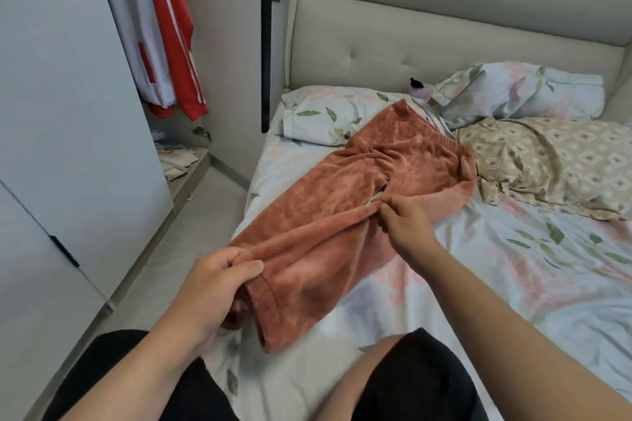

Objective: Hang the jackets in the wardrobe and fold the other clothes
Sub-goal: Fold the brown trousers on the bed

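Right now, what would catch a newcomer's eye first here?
The rust-orange fleece pants spread across the floral bed sheet, pinched at the hem by the left hand and midway by the right hand. Next, the red-and-white jackets hanging in the open wardrobe at upper left.

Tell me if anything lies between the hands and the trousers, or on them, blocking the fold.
Nothing visible does. The left hand grips the trousers at a leg hem and the right hand pinches the fabric at mid-length. Nothing lies on them; their waistband end rests on a pillow.
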Demonstrator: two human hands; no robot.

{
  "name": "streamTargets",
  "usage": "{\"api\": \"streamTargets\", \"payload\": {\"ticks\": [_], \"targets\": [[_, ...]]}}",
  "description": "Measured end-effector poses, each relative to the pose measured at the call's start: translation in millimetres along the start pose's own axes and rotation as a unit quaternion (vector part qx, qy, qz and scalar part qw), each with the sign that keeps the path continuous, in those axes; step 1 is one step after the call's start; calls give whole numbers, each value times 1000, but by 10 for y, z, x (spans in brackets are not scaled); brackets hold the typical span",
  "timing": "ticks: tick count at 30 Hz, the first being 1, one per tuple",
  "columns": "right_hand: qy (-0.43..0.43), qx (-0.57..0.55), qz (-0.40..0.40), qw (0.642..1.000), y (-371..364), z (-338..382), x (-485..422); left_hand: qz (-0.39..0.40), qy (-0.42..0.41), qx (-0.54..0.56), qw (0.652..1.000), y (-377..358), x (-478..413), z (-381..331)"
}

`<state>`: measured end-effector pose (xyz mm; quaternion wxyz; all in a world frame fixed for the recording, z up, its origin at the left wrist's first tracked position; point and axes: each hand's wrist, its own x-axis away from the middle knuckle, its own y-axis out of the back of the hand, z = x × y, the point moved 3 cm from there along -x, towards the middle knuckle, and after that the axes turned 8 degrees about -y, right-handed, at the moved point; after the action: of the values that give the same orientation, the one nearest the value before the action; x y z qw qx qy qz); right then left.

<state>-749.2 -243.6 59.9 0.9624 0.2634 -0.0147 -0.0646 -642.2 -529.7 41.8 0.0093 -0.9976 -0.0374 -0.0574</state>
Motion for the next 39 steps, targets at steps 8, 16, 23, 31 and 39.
{"api": "streamTargets", "payload": {"ticks": [8,16,23,31,39], "targets": [[75,162,37,983,-1135,353,-767,-115,117,24,986,649,-604,612],[29,272,128,953,-2268,185,-1192,-193,265,51,943,752,-846,1072],[33,230,196,953,-2267,-201,-876,-170,309,-20,936,746,-828,1285],[15,212,123,969,-1539,-596,57,-130,375,150,906,564,-701,1176],[299,266,180,899,-1478,-100,676,-56,295,342,890,316,-348,497]]}}
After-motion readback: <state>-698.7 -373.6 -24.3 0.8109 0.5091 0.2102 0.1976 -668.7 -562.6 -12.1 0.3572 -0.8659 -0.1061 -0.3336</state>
